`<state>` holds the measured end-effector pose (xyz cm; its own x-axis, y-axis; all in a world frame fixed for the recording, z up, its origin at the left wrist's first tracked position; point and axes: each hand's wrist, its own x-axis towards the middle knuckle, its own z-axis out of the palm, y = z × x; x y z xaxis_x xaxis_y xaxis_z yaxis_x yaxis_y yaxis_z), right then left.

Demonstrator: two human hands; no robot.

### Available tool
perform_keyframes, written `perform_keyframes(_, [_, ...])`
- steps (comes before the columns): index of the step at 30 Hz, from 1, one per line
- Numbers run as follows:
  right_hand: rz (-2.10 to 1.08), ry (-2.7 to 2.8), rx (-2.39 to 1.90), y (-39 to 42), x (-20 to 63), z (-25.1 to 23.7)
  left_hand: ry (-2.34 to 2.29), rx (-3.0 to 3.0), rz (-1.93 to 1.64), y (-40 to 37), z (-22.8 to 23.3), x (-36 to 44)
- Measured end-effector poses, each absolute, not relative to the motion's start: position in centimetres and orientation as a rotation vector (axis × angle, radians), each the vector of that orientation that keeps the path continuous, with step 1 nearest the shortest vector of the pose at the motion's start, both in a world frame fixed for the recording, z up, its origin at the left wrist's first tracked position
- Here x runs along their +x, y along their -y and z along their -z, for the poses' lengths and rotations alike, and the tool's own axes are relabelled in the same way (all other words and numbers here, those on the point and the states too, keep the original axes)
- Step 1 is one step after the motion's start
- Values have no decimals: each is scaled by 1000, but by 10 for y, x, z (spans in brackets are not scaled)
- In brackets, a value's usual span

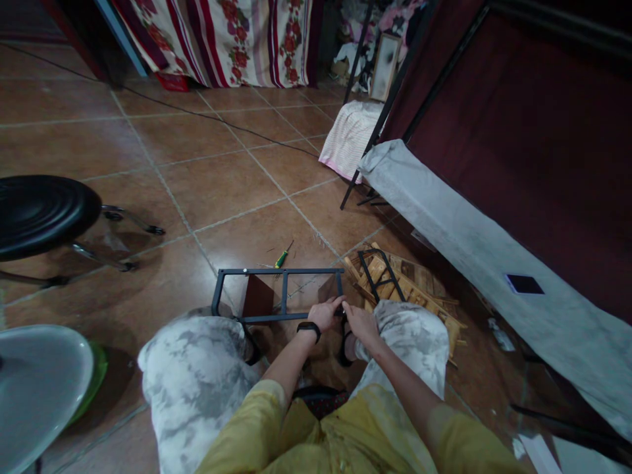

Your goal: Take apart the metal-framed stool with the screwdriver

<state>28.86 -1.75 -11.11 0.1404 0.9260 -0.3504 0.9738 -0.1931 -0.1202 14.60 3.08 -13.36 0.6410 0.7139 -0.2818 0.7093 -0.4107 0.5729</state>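
Bent over a dark metal frame (316, 270), reaching to its near right-hand corner with both the left hand (323, 316) and the right hand (360, 324), fingertips brought together there; cannot tell from this height whether pinching something small or only pressing on the bar. Looks like close finger work at that one corner, so best to brace the frame with the left and leave the finer movement to the right. Avoid bearing down hard, given the brown panel (257, 299) showing through the bars to the left of the hands. If holding a screw, start it straight by finger before reaching for the green-and-yellow screwdriver (282, 257), lying ahead and left of the hands, just past the far bar. Watch for small metal pieces (322, 241) scattered farther ahead, easily lost. Steer elbows clear of the wooden slats (419, 283) to the right of the hands, with a smaller black frame (384, 283) on top.
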Motion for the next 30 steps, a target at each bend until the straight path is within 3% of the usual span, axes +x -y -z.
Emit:
perform_keyframes(6, [708,-2195,2252,17,302,109,-1099,2201,-7,-31,132,145])
perform_keyframes(15, [378,-2217,1954,18,288,103,-1094,2185,-51,-31,135,145])
perform_keyframes(30, [327,-2172,2009,15,285,103,-1110,2196,14,-29,132,146])
